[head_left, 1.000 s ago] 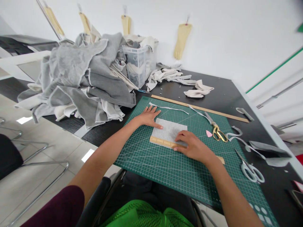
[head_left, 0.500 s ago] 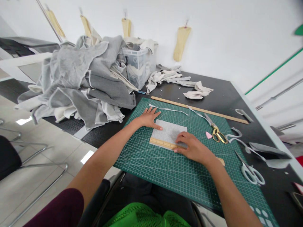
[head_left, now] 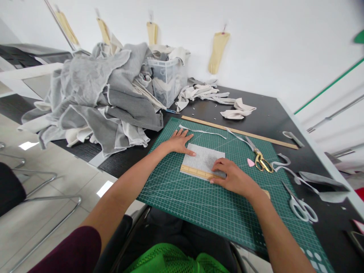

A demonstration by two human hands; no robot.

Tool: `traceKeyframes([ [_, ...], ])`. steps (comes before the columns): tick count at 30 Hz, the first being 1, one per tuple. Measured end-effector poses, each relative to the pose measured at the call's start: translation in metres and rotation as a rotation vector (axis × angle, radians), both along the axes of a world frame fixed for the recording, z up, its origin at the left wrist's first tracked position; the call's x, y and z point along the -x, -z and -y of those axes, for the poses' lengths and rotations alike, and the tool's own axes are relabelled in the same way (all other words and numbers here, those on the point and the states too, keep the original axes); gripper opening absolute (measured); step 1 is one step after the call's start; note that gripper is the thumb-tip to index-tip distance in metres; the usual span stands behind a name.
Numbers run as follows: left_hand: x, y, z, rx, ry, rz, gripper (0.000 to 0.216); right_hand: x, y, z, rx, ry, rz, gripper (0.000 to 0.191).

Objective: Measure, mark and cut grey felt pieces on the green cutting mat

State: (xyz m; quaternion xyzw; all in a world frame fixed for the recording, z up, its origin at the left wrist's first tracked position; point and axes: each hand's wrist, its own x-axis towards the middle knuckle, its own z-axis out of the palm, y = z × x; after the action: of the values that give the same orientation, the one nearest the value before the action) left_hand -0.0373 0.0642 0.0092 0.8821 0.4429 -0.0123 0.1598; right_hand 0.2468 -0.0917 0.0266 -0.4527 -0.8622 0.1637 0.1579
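Note:
A rectangle of grey fabric [head_left: 204,153] lies flat on the green cutting mat [head_left: 176,197]. Along its near edge rests a wooden ruler [head_left: 196,171], whose far end comes out past my right wrist. My left hand [head_left: 179,143] is spread flat, its thumb on the fabric's left corner and its fingers on the mat. With thumb and fingers bent over both edges, my right hand [head_left: 227,174] grips the ruler on the fabric. A narrow white strip [head_left: 203,131] lies just beyond my left hand.
Gold-handled scissors [head_left: 260,157], a pink chalk piece [head_left: 250,162] and white-handled scissors [head_left: 301,206] lie to the right. A long wooden stick [head_left: 239,131] crosses the mat's far edge. Heaped grey cloth [head_left: 91,87] and a clear bin [head_left: 167,79] stand at the left and back.
Hardly anything differs. My right hand, the ruler and the fabric appear shifted very slightly to the right; my left hand stays in place.

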Motion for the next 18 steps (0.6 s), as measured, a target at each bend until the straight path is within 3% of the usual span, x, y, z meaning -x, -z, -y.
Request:
traceKeyframes([
  [18,-0.0006,-0.0015,0.0016,-0.009,0.003,-0.02,0.124,0.0095,-0.0042,0.0048,-0.022,-0.051,0.002,0.015],
])
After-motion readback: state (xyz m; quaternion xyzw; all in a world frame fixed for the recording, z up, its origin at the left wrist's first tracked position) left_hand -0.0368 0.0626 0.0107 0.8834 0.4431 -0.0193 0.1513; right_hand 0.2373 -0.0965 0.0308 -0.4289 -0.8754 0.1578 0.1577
